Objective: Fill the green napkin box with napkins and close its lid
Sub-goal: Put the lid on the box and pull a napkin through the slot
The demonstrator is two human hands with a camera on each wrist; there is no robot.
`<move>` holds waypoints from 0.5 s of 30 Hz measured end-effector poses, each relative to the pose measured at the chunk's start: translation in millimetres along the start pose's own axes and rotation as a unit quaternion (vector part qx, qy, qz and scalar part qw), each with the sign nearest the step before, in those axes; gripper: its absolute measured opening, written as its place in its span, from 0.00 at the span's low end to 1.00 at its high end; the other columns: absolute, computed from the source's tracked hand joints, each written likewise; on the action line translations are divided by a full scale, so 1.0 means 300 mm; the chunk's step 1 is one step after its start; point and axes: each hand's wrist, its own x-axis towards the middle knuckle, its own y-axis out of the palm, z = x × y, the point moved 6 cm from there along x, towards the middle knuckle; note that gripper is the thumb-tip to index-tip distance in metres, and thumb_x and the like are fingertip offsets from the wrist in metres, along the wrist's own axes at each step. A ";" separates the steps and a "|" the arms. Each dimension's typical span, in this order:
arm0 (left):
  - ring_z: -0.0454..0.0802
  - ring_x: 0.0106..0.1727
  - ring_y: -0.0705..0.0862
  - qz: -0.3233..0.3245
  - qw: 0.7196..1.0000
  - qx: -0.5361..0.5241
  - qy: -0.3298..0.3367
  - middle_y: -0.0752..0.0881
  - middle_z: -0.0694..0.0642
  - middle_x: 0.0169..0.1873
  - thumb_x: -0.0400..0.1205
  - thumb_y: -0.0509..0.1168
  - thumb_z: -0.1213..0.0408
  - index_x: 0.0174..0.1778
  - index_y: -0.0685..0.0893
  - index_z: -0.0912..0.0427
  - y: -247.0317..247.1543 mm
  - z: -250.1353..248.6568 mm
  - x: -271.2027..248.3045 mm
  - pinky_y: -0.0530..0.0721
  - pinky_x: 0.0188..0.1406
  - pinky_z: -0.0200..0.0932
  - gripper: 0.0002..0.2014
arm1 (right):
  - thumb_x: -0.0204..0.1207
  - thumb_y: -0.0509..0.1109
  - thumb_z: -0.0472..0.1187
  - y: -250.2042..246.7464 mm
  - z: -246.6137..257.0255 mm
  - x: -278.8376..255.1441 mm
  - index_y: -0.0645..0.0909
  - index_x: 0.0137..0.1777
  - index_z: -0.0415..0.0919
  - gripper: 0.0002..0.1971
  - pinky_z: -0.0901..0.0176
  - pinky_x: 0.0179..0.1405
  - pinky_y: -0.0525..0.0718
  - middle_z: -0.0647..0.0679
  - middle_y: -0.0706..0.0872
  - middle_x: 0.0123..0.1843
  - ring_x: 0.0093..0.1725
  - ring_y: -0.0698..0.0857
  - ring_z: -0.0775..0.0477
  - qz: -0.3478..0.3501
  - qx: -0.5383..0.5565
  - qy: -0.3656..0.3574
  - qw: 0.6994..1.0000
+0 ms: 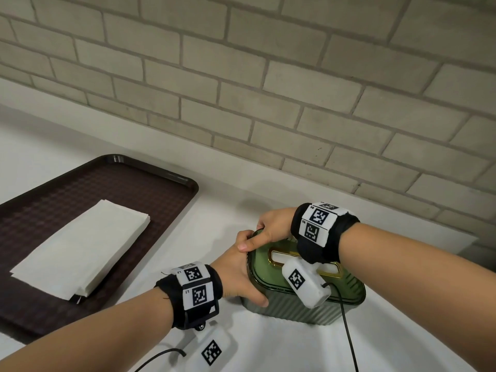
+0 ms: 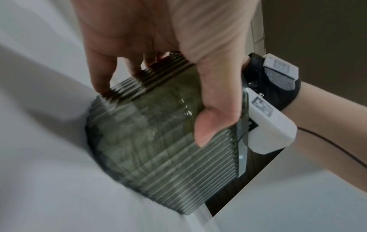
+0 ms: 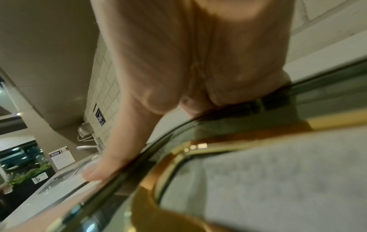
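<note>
Your left hand [image 1: 239,275] grips the near-left end of the green napkin box [image 1: 295,307]. Thumb runs down the ribbed front wall; the left wrist view shows the other fingers [image 2: 101,78] curled round the far side of that same end, so the box end sits inside the grasp.

Your right hand [image 1: 271,226] sits on top of the box at its far-left corner. Thumb lies along the edge of the lid [image 1: 261,269], the remaining fingers hook over the far rim. From the right wrist view the thumb presses flat on the dark lid edge; the fingers there are blurred, but they bend over the rim.

The box stands upright on the white counter [image 1: 268,345], right of the tray and apart from it. Lid lies on top of the body; whether it is fully seated, you cannot tell from these views. A gold-trimmed slot [image 1: 276,255] in the lid shows white inside, partly hidden by your right wrist camera.

1 stack of white napkins [image 1: 80,251] lies on the brown tray [image 1: 166,200], left of the box, well apart from both hands. Stack is flat, edges roughly squared.

Brick wall [image 1: 268,76] runs behind the counter.
</note>
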 end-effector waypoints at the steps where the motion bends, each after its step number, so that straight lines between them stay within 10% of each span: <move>1: 0.38 0.54 0.82 0.001 1.000 -0.002 0.000 0.79 0.48 0.53 0.58 0.81 0.77 0.69 0.57 0.54 0.000 -0.001 0.000 0.82 0.45 0.29 0.50 | 0.67 0.65 0.72 0.002 -0.002 0.002 0.83 0.58 0.32 0.40 0.58 0.51 0.80 0.44 0.84 0.46 0.45 0.82 0.47 0.002 0.008 -0.001 1.000; 15: 0.44 0.59 0.81 0.006 1.000 0.018 -0.018 0.79 0.49 0.55 0.57 0.82 0.72 0.71 0.54 0.52 -0.001 0.014 0.004 0.84 0.53 0.38 0.53 | 0.64 0.74 0.66 0.005 -0.009 -0.003 0.84 0.52 0.37 0.31 0.58 0.52 0.82 0.47 0.87 0.44 0.45 0.85 0.49 0.013 0.094 0.003 0.995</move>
